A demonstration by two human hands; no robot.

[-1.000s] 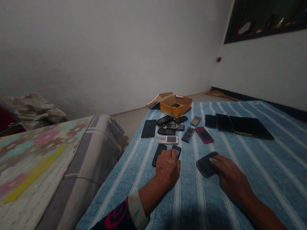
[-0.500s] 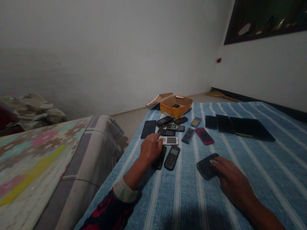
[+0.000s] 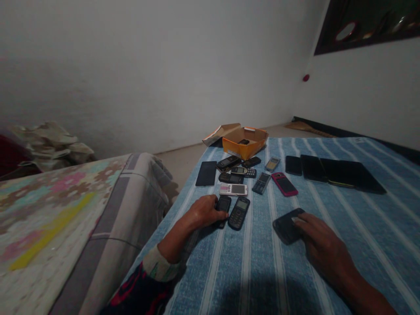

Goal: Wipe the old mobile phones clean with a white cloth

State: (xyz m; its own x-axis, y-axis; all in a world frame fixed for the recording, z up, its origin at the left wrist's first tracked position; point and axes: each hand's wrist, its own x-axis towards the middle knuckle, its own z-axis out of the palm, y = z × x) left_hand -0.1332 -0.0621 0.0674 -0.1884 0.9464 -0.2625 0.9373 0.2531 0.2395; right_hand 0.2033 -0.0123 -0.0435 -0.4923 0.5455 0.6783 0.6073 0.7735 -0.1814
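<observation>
My left hand (image 3: 204, 212) is closed about the left edge of a black mobile phone (image 3: 224, 204), its thumb across the lower part. A black keypad phone (image 3: 239, 213) lies just right of it, and a white-and-silver phone (image 3: 233, 189) just beyond. On the right, my right hand (image 3: 323, 240) grips a dark smartphone (image 3: 288, 226) by its right side, thumb on top; its other fingers are partly hidden. Farther back lie a pink-edged phone (image 3: 284, 184), a grey keypad phone (image 3: 261, 183) and several other dark phones.
An orange cardboard box (image 3: 244, 148) with its flap open stands at the far edge, a small phone inside. Several dark tablets and phones (image 3: 341, 171) lie in a row at the right. The blue striped cloth (image 3: 259, 262) covers the surface. A flowered bed (image 3: 65, 210) is at left.
My left hand has moved from the white-and-silver phone nearer to me, onto the black phone. My right hand still holds the dark smartphone. The view has shifted slightly.
</observation>
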